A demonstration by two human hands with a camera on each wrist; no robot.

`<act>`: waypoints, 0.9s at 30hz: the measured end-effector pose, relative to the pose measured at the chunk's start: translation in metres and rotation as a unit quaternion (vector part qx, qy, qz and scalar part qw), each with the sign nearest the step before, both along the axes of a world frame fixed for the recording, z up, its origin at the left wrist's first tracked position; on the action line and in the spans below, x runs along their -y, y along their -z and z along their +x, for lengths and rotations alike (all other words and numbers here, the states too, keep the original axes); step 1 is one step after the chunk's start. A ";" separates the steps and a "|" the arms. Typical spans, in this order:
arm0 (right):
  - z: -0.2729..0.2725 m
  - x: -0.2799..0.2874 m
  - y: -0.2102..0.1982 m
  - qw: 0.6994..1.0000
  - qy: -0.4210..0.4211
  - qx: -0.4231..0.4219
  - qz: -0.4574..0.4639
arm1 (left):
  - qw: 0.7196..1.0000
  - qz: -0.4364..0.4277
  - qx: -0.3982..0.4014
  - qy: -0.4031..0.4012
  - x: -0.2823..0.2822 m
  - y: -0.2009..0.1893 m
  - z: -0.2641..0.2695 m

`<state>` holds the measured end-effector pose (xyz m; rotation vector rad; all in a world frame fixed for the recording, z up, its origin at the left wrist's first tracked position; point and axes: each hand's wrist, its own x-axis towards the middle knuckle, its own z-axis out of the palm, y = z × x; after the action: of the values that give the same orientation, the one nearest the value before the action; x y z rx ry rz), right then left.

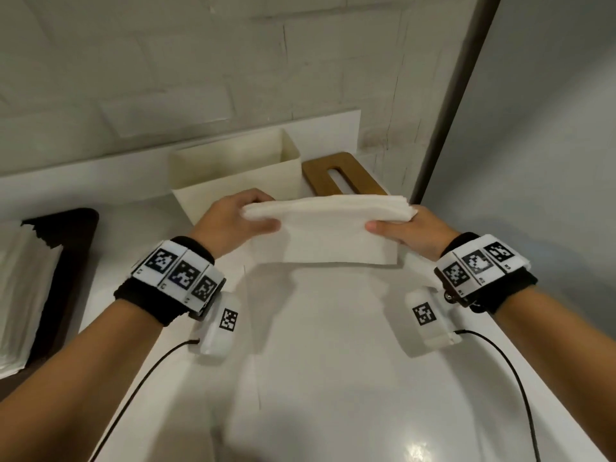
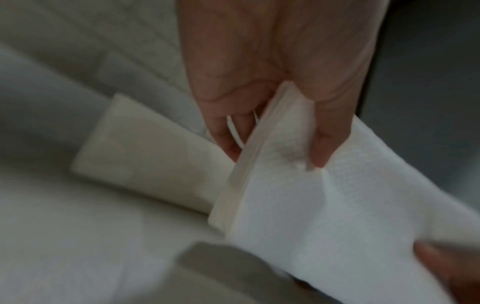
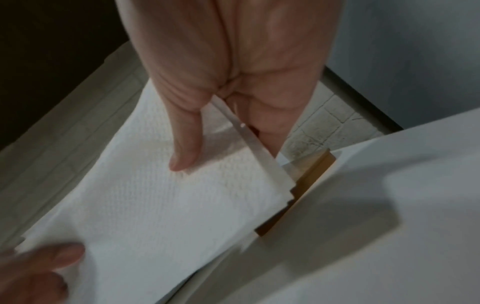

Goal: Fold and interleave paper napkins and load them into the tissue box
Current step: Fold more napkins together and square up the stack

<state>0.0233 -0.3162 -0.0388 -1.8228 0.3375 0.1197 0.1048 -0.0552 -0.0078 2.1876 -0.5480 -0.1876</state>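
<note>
A stack of folded white paper napkins (image 1: 328, 221) hangs above the white counter, just in front of the cream tissue box (image 1: 233, 168), which stands open and shows no contents. My left hand (image 1: 240, 218) pinches the stack's left end, thumb on the near face and fingers behind. My right hand (image 1: 405, 231) pinches the right end the same way. In the left wrist view the thumb presses the napkins (image 2: 324, 195) beside the box (image 2: 145, 162). The right wrist view shows the right thumb on the napkin stack (image 3: 161, 205), with the layered edges fanned at the corner.
The box's wooden lid (image 1: 340, 175) with a slot lies flat right of the box, against the wall. A dark tray (image 1: 63, 271) with more white napkins (image 1: 23, 301) sits at the left. A tiled wall backs the counter (image 1: 333, 361); a grey panel closes the right side.
</note>
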 end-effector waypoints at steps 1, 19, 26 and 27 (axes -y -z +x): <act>-0.002 0.003 0.000 1.000 0.015 0.006 0.026 | 0.996 -0.078 -0.048 -0.013 0.000 0.003 -0.002; -0.009 -0.002 0.016 1.000 -0.003 -0.018 0.022 | 0.940 -0.234 -0.247 -0.022 0.017 0.051 -0.013; -0.019 0.005 0.009 0.997 -0.064 -0.029 -0.022 | 0.944 -0.198 -0.263 0.006 0.004 0.059 -0.011; -0.019 0.005 0.007 0.996 -0.074 -0.031 -0.040 | 0.949 -0.152 -0.275 0.014 0.004 0.061 -0.011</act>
<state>0.0043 -0.3213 -0.0454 -1.9254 0.2527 0.2690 0.0940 -0.0590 -0.0683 1.7223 -0.2675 -0.6604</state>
